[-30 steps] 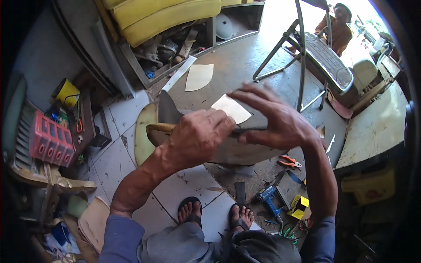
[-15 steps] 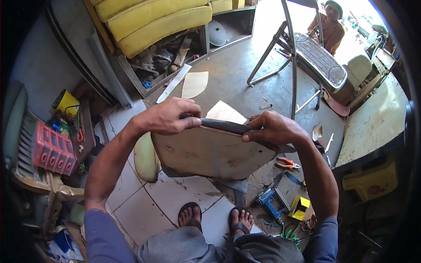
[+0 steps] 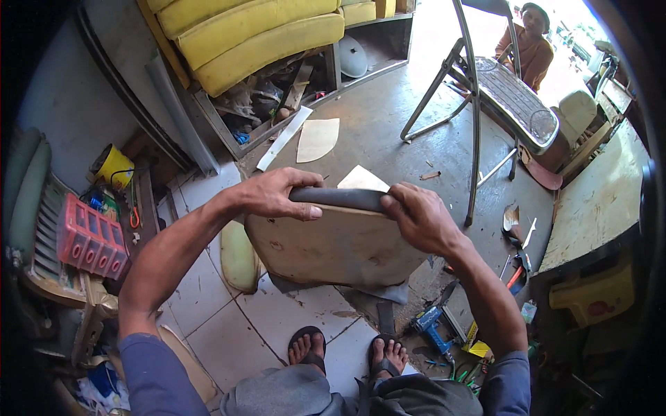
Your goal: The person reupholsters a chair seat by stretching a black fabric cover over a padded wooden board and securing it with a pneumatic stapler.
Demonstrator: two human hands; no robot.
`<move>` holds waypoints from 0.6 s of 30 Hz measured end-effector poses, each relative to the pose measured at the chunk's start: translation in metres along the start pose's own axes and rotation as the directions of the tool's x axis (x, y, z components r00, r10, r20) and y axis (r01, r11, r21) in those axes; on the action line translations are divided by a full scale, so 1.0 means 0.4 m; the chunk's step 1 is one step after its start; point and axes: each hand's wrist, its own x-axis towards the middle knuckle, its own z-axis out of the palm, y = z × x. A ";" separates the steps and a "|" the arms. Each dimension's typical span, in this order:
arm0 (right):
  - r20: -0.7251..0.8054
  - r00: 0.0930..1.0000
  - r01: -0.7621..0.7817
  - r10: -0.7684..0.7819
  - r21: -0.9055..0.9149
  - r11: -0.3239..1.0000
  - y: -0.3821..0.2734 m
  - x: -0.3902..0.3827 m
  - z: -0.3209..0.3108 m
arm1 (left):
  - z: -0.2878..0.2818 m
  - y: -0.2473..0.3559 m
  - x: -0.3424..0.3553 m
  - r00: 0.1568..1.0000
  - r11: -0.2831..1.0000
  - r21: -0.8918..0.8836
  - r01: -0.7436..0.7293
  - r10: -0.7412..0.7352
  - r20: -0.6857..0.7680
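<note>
A wooden seat board [image 3: 333, 243] with rounded corners stands tilted in front of me, its bare, stained underside facing me. Dark grey upholstery fabric [image 3: 347, 199] wraps over its upper edge, and more fabric hangs below its lower edge. My left hand [image 3: 277, 195] is closed on the upper edge at the left, thumb on the near side and fingers over the far side. At the right end of that edge, my right hand [image 3: 424, 216] grips the board and fabric, fingers bent over the top. The board's far face is hidden.
A blue staple gun [image 3: 433, 331] lies by my right foot near a yellow box [image 3: 477, 343]. A folding chair frame [image 3: 475, 104] stands ahead right, with a person [image 3: 531, 48] behind it. At left is a pink plastic organizer [image 3: 90, 236]; a green pad [image 3: 239, 256] lies beside the board.
My right hand has shifted inward along the upper edge and turned more upright. The left hand keeps its grip. The whole view has shifted slightly, and the orange pliers are now largely covered.
</note>
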 end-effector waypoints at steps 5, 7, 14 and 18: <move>-0.015 0.998 0.062 -0.061 0.131 0.989 0.001 -0.002 -0.002 | 0.013 -0.008 0.002 0.996 0.999 0.008 -0.043 0.044 -0.081; -0.069 0.997 0.059 -0.047 0.193 0.979 0.021 0.007 0.003 | 0.012 -0.001 0.015 0.994 1.000 0.008 -0.009 0.010 -0.106; -0.311 0.947 0.141 -0.079 0.182 0.973 0.073 0.053 0.043 | 0.063 -0.055 0.050 0.740 0.898 0.309 -0.312 0.434 -0.514; -0.306 0.941 0.203 -0.146 0.165 0.965 0.089 0.020 0.030 | 0.086 -0.059 0.034 0.604 0.703 0.633 -0.325 0.669 -0.433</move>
